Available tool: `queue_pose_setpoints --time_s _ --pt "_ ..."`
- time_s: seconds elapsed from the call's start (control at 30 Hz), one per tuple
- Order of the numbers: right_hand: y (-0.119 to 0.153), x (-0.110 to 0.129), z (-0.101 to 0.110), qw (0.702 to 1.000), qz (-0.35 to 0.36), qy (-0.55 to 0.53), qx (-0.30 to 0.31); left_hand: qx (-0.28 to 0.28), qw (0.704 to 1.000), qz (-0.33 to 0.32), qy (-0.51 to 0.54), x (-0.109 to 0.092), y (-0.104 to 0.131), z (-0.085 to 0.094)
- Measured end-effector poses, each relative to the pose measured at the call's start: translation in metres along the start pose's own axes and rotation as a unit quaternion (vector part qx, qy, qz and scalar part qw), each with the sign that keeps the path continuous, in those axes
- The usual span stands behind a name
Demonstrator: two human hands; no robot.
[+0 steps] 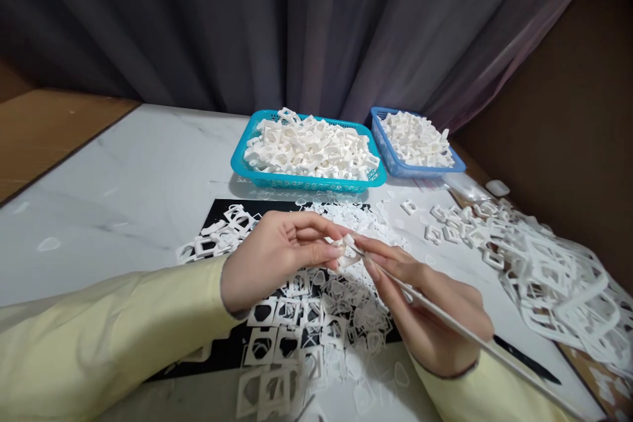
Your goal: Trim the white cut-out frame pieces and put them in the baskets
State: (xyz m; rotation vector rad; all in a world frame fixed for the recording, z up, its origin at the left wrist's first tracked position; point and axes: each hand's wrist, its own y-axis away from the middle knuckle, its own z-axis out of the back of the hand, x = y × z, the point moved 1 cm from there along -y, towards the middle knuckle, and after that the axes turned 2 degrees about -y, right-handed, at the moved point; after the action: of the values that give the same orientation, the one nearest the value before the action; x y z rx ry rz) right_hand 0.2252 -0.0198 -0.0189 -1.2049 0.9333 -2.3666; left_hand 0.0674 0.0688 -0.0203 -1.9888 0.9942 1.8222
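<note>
My left hand [281, 250] is closed, its thumb and fingers pinching a small white piece [348, 252] above the middle of the black mat [222, 347]. From the right, my right hand [430, 303] is closed on a long, thin, whitish tool [459, 330], whose tip meets the white piece. The tool slants down toward the lower right. Below both hands lie white square frames [261, 345] and many thin white scraps [366, 316], partly on the mat. The exact contact at the fingertips is partly hidden.
A teal basket [306, 181] and a blue basket [395, 168], both heaped with white pieces, stand at the back. Loose white pieces [452, 231] and a pile of larger white frames [568, 290] lie at right, near a black pen-like object [527, 359]. Dark curtain [316, 26] behind.
</note>
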Motion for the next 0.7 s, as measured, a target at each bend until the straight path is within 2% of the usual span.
queue_pose_setpoints --time_s 0.1,0.23,0.4,0.47,0.53,0.63,0.7 --pt "-0.001 -0.001 -0.001 0.996 -0.075 -0.045 -0.028 0.017 0.999 0.007 0.029 0.002 -0.001 0.001" --pt "-0.003 -0.006 -0.004 0.970 -0.192 -0.142 -0.040 0.031 0.999 0.005 0.043 0.002 -0.002 0.001" --pt "-0.004 -0.016 -0.008 0.935 -0.254 -0.244 -0.042 0.039 0.998 -0.016 0.038 0.006 -0.004 0.002" --pt "-0.004 -0.020 -0.010 0.927 -0.261 -0.267 -0.033 0.041 0.998 -0.026 0.035 0.008 -0.005 0.003" --pt "-0.003 -0.023 -0.009 0.931 -0.252 -0.262 -0.024 0.038 0.999 -0.029 0.023 0.008 -0.006 0.003" --pt "-0.002 -0.022 -0.005 0.957 -0.213 -0.195 -0.015 0.015 1.000 -0.019 -0.009 0.005 -0.006 0.001" --pt "-0.001 -0.018 -0.002 0.978 -0.154 -0.138 0.003 0.001 0.999 -0.011 -0.031 0.002 -0.005 -0.001"
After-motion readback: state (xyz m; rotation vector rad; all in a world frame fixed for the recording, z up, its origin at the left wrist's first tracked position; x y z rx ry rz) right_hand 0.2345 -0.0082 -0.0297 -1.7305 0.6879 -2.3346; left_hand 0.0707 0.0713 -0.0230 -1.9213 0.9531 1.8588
